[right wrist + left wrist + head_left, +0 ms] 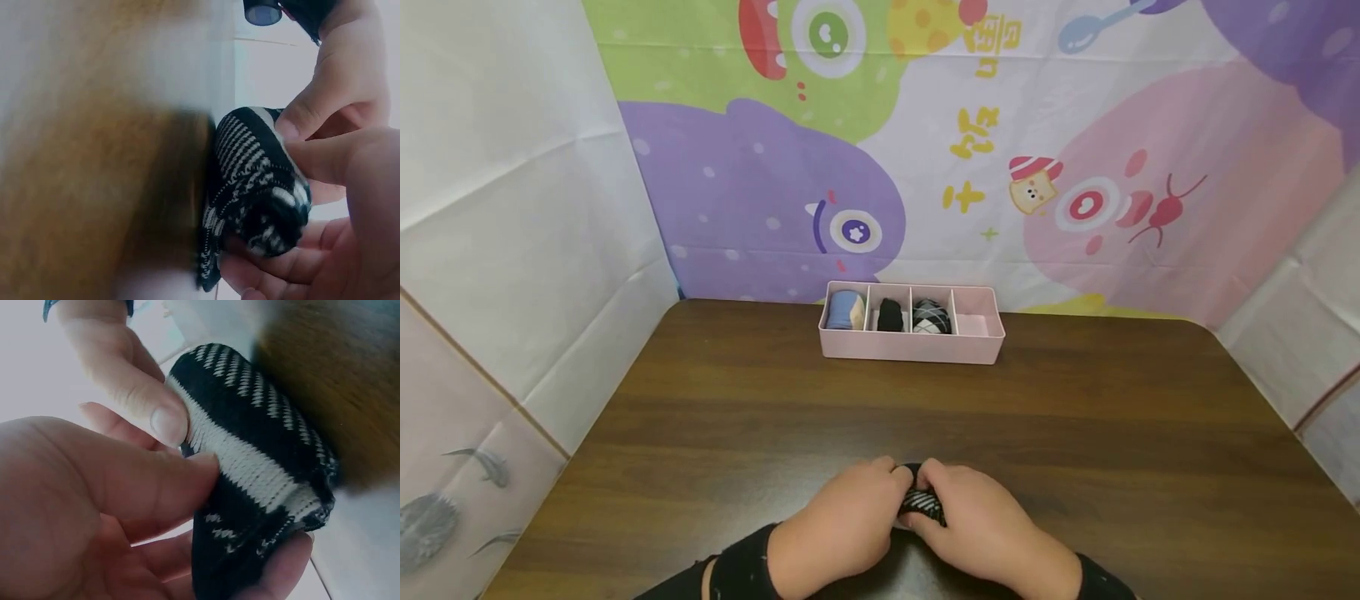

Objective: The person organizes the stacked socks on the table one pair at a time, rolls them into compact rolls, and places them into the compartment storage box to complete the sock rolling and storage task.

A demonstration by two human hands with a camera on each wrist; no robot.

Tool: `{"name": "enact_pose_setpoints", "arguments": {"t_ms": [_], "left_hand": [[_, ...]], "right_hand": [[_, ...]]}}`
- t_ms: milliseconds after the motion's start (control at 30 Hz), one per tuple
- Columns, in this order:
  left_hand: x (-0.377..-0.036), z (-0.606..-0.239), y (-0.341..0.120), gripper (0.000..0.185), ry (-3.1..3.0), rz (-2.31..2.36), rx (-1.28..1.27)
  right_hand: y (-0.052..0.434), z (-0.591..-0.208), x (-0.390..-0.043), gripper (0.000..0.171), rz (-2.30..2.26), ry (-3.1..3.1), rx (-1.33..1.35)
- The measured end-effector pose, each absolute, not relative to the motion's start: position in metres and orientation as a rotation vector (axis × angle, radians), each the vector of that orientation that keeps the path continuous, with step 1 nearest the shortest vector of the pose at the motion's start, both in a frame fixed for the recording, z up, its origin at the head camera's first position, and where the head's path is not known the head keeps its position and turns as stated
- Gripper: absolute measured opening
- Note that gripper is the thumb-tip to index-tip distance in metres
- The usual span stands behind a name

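Both my hands meet at the near edge of the wooden table [775, 400] around a rolled black sock with white stripes [921, 502]. My left hand [850, 521] pinches the sock [250, 462] between thumb and fingers, with fingers curled under it. My right hand [977, 521] grips the same sock [256, 187] from the other side, thumb pressed on top and fingers beneath. The sock is bundled into a tight roll just above the tabletop.
A pink divided tray [912, 346] stands at the table's far edge, against a cartoon backdrop. Its compartments hold a blue and beige roll [846, 310], a black roll [890, 315] and a black and white argyle roll [931, 317]; the rightmost compartment [976, 321] shows only its floor.
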State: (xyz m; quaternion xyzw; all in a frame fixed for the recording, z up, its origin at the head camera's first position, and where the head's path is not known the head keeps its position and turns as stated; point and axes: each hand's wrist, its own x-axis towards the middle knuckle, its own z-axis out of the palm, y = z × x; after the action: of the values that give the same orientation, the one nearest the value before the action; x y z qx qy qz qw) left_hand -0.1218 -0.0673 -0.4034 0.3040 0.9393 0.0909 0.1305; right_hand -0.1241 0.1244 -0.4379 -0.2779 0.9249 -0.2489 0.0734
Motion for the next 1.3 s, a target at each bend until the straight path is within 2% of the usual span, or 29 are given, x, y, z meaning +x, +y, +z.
{"name": "enact_pose_setpoints", "arguments": {"t_ms": [233,567,933,1167,1300], "left_hand": [[-0.127,-0.407,-0.070,0.034,2.713,0.326,0.868],[-0.131,-0.412,-0.069,0.023,2.813,0.210,0.886],[-0.134,-0.417,-0.069,0.006,3.026,0.301,0.918],[-0.125,-0.410,-0.067,0.029,2.958,0.216,0.988],[-0.124,-0.412,-0.067,0.030,2.940,0.201,1.016]], "right_hand": [[0.124,-0.437,-0.123,0.045,-0.562,2.890,-1.030],[0.126,-0.438,-0.129,0.029,-0.579,2.897,-1.061],[0.132,-0.441,-0.135,0.027,-0.801,2.739,-0.881],[0.139,-0.443,-0.141,0.022,-0.943,2.592,-0.805],[0.140,-0.444,-0.143,0.024,-0.979,2.545,-0.808]]}}
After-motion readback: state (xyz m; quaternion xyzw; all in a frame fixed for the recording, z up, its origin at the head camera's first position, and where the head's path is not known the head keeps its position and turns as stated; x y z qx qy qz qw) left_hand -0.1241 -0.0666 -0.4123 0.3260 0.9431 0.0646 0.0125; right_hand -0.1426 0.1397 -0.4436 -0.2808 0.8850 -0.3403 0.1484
